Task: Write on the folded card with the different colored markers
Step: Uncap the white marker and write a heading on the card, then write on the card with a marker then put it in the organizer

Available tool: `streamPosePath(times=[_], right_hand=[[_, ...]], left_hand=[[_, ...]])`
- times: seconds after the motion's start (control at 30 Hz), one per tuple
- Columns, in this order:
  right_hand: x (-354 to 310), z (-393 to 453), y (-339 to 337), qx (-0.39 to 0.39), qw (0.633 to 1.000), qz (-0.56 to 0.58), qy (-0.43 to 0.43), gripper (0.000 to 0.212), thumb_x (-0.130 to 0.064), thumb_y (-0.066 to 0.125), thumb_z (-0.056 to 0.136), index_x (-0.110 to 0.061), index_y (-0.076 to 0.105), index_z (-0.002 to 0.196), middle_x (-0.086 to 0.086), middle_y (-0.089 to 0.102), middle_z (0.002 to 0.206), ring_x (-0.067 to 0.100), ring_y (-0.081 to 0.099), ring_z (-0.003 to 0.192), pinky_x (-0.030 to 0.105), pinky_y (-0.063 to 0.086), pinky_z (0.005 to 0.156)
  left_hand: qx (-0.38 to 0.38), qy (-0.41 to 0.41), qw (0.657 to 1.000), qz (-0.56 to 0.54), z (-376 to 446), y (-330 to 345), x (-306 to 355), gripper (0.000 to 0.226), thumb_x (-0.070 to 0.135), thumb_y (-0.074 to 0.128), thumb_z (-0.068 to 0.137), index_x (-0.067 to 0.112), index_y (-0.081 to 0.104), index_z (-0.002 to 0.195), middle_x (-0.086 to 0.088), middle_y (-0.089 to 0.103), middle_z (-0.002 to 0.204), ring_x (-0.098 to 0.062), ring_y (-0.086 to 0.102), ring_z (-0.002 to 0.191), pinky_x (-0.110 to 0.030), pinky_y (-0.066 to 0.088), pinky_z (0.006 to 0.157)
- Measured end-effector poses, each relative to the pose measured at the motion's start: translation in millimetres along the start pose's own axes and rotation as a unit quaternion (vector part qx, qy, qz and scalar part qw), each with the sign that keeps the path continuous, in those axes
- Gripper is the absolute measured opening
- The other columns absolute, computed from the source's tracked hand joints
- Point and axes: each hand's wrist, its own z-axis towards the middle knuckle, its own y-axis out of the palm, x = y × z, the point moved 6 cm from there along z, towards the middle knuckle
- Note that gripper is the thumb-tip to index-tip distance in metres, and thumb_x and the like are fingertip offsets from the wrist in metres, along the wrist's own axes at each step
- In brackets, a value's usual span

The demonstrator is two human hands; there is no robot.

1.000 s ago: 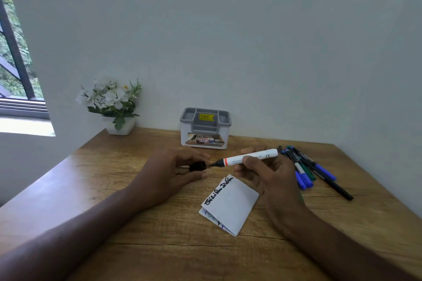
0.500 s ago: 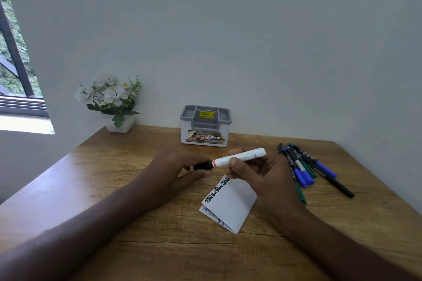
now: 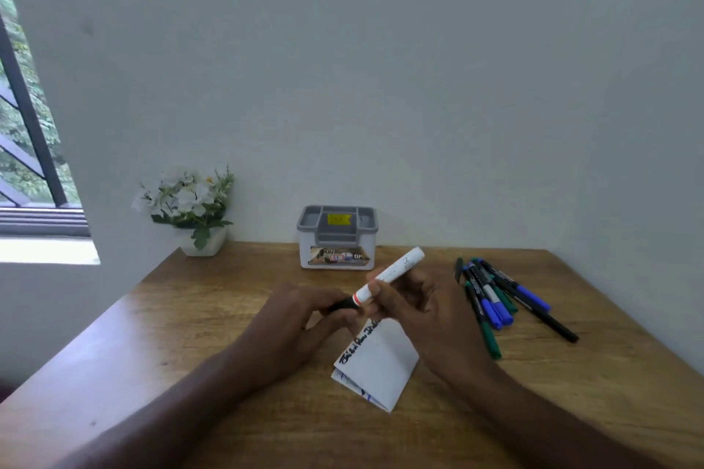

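A white folded card (image 3: 377,365) lies on the wooden table (image 3: 190,316), with a line of black writing along its upper left edge. Just above it my right hand (image 3: 423,312) grips the barrel of a white marker (image 3: 396,270) with an orange ring. My left hand (image 3: 301,320) pinches the marker's black cap (image 3: 341,305), which sits on the marker's tip end. The marker is tilted, its rear end pointing up and to the right.
Several blue, green and black markers (image 3: 495,301) lie in a loose pile to the right. A grey and white organiser box (image 3: 337,238) stands against the back wall. A small pot of white flowers (image 3: 190,209) sits at the back left corner.
The cap was apart from the tip a second ago; both hands came together and the cap now sits on the marker. The marker has tilted up more steeply.
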Motion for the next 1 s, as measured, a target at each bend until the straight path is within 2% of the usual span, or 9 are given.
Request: streamPosePath(times=[0.13,0.2,0.3,0.47,0.6,0.7,0.77,0.87,1.0], right_hand=[[-6,-7,5,0.002,0.990,-0.111,-0.090,0.013,-0.036,0.079,0.090,-0.032,0.083,0.102,-0.020,0.080,0.096,-0.004,0.074,0.091,0.023,0.061,0.081],[-7,-8,6,0.004,0.987,-0.118,-0.105,0.029,-0.041,0.081,0.087,-0.038,0.077,0.116,-0.021,0.077,0.108,-0.002,0.071,0.100,0.025,0.060,0.085],[2,-7,2,0.023,0.988,-0.144,-0.057,0.060,-0.055,0.083,0.079,-0.052,0.055,0.132,-0.025,0.060,0.115,-0.003,0.062,0.102,0.015,0.055,0.083],[15,-3,4,0.021,0.989,-0.143,-0.025,0.031,-0.053,0.078,0.083,-0.049,0.058,0.106,-0.020,0.060,0.106,0.000,0.062,0.098,0.016,0.054,0.079],[17,0,4,0.015,0.992,-0.123,-0.035,0.025,-0.052,0.076,0.081,-0.043,0.063,0.102,-0.020,0.063,0.107,0.005,0.064,0.095,0.019,0.054,0.077],[14,0,5,0.008,0.989,-0.139,-0.046,0.029,-0.057,0.071,0.080,-0.040,0.065,0.103,-0.021,0.062,0.107,0.003,0.063,0.096,0.014,0.051,0.075],[12,0,6,-0.002,0.988,-0.147,-0.046,0.031,-0.057,0.069,0.080,-0.038,0.067,0.105,-0.021,0.060,0.106,0.002,0.063,0.096,0.011,0.049,0.075],[7,0,4,-0.010,0.986,-0.160,-0.045,0.024,-0.047,0.073,0.084,-0.035,0.069,0.105,-0.022,0.060,0.105,0.000,0.062,0.096,0.009,0.047,0.076],[8,11,-6,-0.010,0.972,-0.229,-0.042,0.013,-0.028,0.066,0.093,-0.033,0.070,0.105,-0.020,0.058,0.105,-0.003,0.058,0.093,0.002,0.041,0.075]], left_hand=[[0.047,0.018,0.997,0.059,5,2,-2,0.034,0.041,0.069,0.100,0.037,0.070,0.134,0.021,0.068,0.123,0.001,0.063,0.108,-0.017,0.049,0.086],[0.086,0.019,0.994,0.058,8,-1,-2,0.034,0.031,0.076,0.096,0.033,0.074,0.130,0.019,0.063,0.117,0.000,0.061,0.102,-0.012,0.046,0.083],[0.171,-0.049,0.983,0.048,32,-21,-12,0.014,0.022,0.081,0.092,0.025,0.076,0.105,0.017,0.063,0.098,0.000,0.065,0.086,-0.010,0.051,0.069],[0.270,-0.174,0.947,0.006,121,-70,-58,0.031,0.020,0.083,0.091,0.013,0.067,0.118,0.008,0.075,0.096,0.007,0.068,0.072,-0.004,0.049,0.062],[0.251,-0.191,0.947,0.064,162,-69,-91,0.032,0.023,0.081,0.094,0.006,0.068,0.118,-0.003,0.078,0.101,-0.014,0.073,0.081,-0.010,0.047,0.070],[0.229,-0.198,0.949,0.084,169,-56,-106,0.031,0.025,0.082,0.093,0.007,0.069,0.114,0.001,0.073,0.094,-0.012,0.069,0.079,-0.007,0.042,0.068],[0.197,-0.204,0.954,0.101,170,-47,-115,0.030,0.026,0.084,0.091,0.007,0.071,0.109,0.003,0.070,0.091,-0.012,0.067,0.078,-0.012,0.047,0.071],[0.130,-0.218,0.956,0.149,170,-34,-127,0.030,0.033,0.088,0.085,0.008,0.074,0.095,0.000,0.076,0.086,-0.018,0.071,0.081,-0.034,0.058,0.080],[0.116,-0.218,0.958,0.144,162,-29,-126,0.031,0.039,0.085,0.087,0.008,0.079,0.090,-0.004,0.079,0.085,-0.018,0.075,0.082,-0.033,0.059,0.084]])
